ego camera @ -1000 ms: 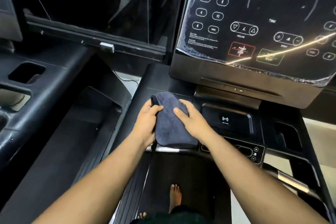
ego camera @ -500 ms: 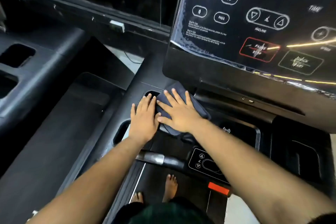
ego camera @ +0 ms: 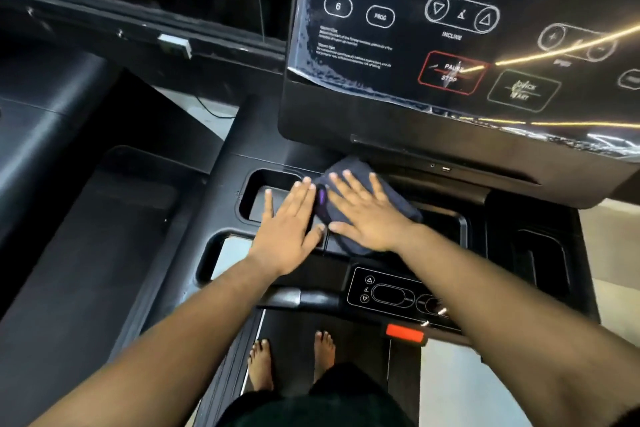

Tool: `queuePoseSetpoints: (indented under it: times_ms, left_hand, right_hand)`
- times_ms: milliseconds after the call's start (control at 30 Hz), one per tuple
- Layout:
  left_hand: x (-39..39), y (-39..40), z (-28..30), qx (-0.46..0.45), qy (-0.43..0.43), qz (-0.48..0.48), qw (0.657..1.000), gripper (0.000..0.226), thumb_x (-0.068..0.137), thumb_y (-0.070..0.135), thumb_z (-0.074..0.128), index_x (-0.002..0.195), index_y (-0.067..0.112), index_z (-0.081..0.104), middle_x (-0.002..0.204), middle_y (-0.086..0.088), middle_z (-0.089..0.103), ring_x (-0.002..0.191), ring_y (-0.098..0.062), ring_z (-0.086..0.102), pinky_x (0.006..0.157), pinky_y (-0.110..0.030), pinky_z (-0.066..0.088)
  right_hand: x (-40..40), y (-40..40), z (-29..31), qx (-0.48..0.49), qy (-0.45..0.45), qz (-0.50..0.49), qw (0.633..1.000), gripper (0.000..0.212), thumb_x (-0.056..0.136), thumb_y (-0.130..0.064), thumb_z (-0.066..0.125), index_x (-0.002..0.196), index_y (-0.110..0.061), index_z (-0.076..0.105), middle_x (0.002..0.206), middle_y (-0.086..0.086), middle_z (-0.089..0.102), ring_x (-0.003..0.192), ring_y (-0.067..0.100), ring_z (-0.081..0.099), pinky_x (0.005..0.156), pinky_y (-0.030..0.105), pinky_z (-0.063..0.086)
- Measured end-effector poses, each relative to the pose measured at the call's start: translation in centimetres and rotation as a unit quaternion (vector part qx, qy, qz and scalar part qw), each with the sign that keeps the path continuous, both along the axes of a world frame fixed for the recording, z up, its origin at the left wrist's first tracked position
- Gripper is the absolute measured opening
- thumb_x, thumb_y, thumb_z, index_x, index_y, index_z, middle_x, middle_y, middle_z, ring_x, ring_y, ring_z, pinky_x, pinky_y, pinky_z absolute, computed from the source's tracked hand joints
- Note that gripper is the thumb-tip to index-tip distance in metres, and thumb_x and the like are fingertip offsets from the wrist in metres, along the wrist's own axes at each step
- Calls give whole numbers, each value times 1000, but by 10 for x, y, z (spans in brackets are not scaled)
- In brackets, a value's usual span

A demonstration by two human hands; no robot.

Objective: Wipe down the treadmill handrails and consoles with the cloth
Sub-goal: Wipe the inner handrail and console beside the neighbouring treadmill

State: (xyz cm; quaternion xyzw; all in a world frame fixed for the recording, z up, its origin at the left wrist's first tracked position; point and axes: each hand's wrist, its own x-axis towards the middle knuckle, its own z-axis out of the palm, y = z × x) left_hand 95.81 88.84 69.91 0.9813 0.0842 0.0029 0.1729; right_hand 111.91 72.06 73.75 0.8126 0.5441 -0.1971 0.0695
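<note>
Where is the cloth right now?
In the head view, the cloth lies on the console tray just below the display panel, pressed flat under the right hand, with the left hand beside it.

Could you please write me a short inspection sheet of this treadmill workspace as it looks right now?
Surface: black console tray with recessed pockets, under the display.
Job's things: dark grey cloth lies flat on the tray, just below the display panel, which is covered in wrinkled plastic film.
Clutter: nothing seen.
Grippers: right hand presses flat on the cloth, fingers straight; left hand lies flat beside it, over a pocket, fingertips at the cloth's edge.
Cables: a thin dark cable on the pale floor, upper left.
Surroundings: another black machine at left; bare feet on the belt.
</note>
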Motion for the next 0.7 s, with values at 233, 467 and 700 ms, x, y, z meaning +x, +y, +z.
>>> queuePoseSetpoints:
  times_ms: [233, 467, 700]
  left_hand:
    - [3, -15, -1, 25, 16, 6, 1000, 77, 102, 61, 16, 164, 18, 5, 172, 3, -2, 157, -10, -6, 122, -59, -12]
    - [6, -40, -2, 76, 64, -32, 995, 78, 99, 63, 5, 163, 20, -1, 171, 3, -6, 154, -10, -14, 121, -58, -17]
    - [-2, -46, -7, 80, 71, 11, 994, 86, 95, 67, 3, 163, 14, -1, 171, 1, -3, 153, -10, -15, 123, -60, -12]
  right_hand:
    - [32, -78, 4, -20, 14, -7, 1000, 78, 86, -80, -1, 152, -45, -25, 159, -21, -36, 150, 9, -33, 125, 48, -16]
    - [41, -159, 7, -65, -23, -69, 995, 103, 72, -85, -28, 161, -34, -18, 155, -15, -42, 146, 13, -39, 125, 55, -10]
    - [14, -60, 1, -6, 26, 95, 995, 69, 104, -64, 15, 162, -35, -8, 162, -15, -28, 154, 14, -24, 120, 53, -22]
